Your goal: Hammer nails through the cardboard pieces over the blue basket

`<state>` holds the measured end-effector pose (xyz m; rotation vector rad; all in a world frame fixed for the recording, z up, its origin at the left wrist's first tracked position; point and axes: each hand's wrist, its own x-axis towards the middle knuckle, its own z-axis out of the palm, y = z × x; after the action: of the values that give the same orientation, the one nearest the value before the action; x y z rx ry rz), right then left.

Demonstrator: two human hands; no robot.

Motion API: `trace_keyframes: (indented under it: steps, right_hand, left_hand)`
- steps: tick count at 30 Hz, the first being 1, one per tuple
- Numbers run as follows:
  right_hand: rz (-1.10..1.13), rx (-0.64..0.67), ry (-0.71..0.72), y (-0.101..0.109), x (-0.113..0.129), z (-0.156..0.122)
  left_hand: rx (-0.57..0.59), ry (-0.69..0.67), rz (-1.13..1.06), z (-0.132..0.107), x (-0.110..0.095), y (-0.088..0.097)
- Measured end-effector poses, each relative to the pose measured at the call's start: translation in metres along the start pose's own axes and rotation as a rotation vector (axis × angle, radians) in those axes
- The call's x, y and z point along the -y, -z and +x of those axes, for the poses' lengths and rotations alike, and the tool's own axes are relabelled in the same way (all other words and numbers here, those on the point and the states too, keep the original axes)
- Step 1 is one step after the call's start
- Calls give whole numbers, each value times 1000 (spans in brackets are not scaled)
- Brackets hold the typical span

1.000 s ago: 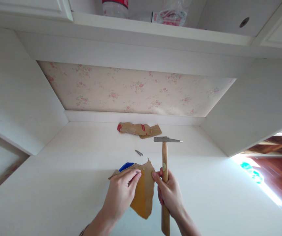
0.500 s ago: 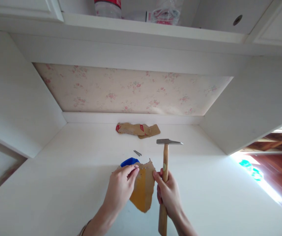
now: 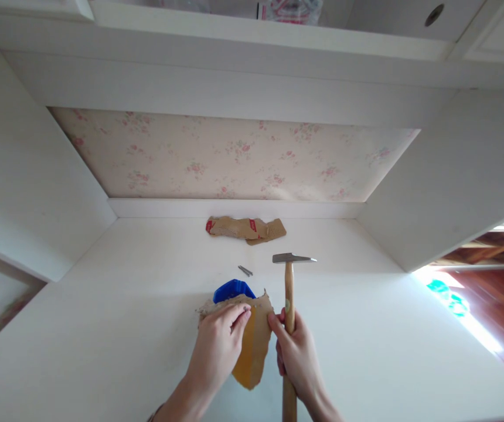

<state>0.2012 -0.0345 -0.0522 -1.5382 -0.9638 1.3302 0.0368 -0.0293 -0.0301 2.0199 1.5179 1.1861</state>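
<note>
Gripping with the right hand (image 3: 301, 351) the wooden handle of a slim-headed grey steel hammer (image 3: 289, 287), with its head toward the far side, and pressing the thumb of that same hand to the right edge of a torn brown cardboard sheet with an ochre-yellow panel (image 3: 254, 346). Pinching thumb and forefinger of the left hand (image 3: 217, 346) together over the far part of the sheet; cannot make out for certain any small object between those tips, nor tell the hold of the remaining left fingers.

Holding the sheet above the near part of the tabletop (image 3: 366, 334), white and smooth, partly covering from view an angular blue container (image 3: 233, 290) just beyond. Note, farther off, a few thin grey metal nails (image 3: 245, 271) lying close together, and beyond them a torn brown cardboard strip with red markings (image 3: 234, 227), near the floral wallpaper (image 3: 234, 155).

Could tear the ragged sheet by tugging too hard with the left fingertips. Might lose the sheet, or let the hammer tip toward the container, through splitting the right hand's grip between handle and cardboard. Could also scatter the nails by swinging the hammer head too low.
</note>
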Motion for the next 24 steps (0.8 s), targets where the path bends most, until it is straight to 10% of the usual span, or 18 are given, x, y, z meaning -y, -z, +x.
trace_keyframes:
  steps: [24]
  right_hand:
    - [-46,6,10,-1,-1,3]
  left_hand:
    - [-31,-48,45,-2,8,-9]
